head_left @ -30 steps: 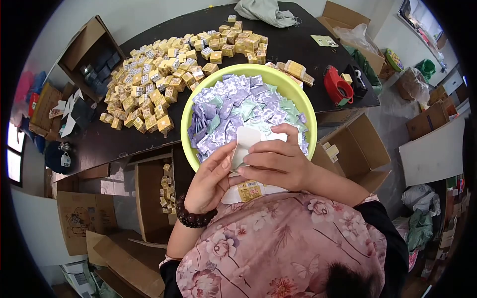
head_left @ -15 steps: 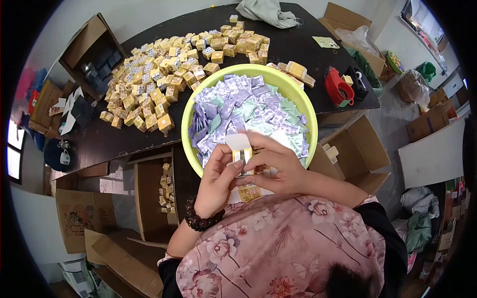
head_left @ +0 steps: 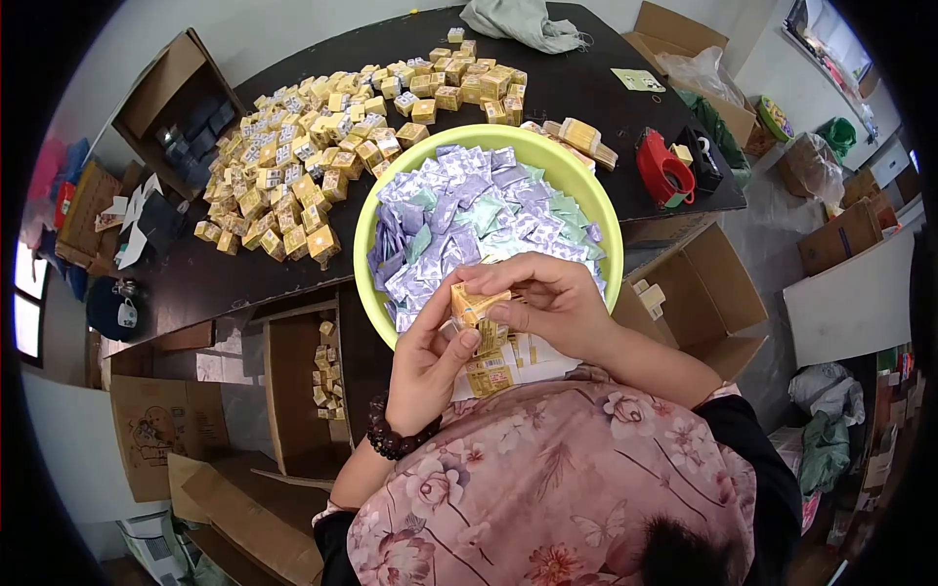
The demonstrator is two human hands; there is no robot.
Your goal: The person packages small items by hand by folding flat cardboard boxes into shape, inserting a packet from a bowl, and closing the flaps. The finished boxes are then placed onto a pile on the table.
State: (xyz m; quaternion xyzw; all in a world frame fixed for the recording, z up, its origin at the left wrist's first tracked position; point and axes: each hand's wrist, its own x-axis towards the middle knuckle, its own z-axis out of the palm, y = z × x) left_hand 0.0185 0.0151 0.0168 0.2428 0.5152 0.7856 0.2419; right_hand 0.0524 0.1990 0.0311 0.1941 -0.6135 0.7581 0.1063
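A small yellow box (head_left: 477, 302) is held between both hands, over the near rim of a lime-green basin (head_left: 367, 278). My left hand (head_left: 430, 347) pinches its left side, with a beaded bracelet on the wrist. From the right, my right hand (head_left: 549, 303) wraps its fingers over the top and presses its thumb on the near side. Purple and green sachets (head_left: 469, 210) fill the basin. Flat yellow and white cartons (head_left: 508, 363) lie under the hands, against the floral garment.
Many small yellow boxes (head_left: 293, 181) are heaped on the dark table (head_left: 586, 88). A red tape dispenser (head_left: 664, 168) and folded cartons (head_left: 583, 139) are at the right. Cardboard boxes stand below, including an open one (head_left: 718, 288) at right and another (head_left: 293, 391) at left.
The box's white flap, raised earlier, no longer shows, and a yellow face is now up. My right fingers have moved over its top. More of the flat cartons beneath is visible.
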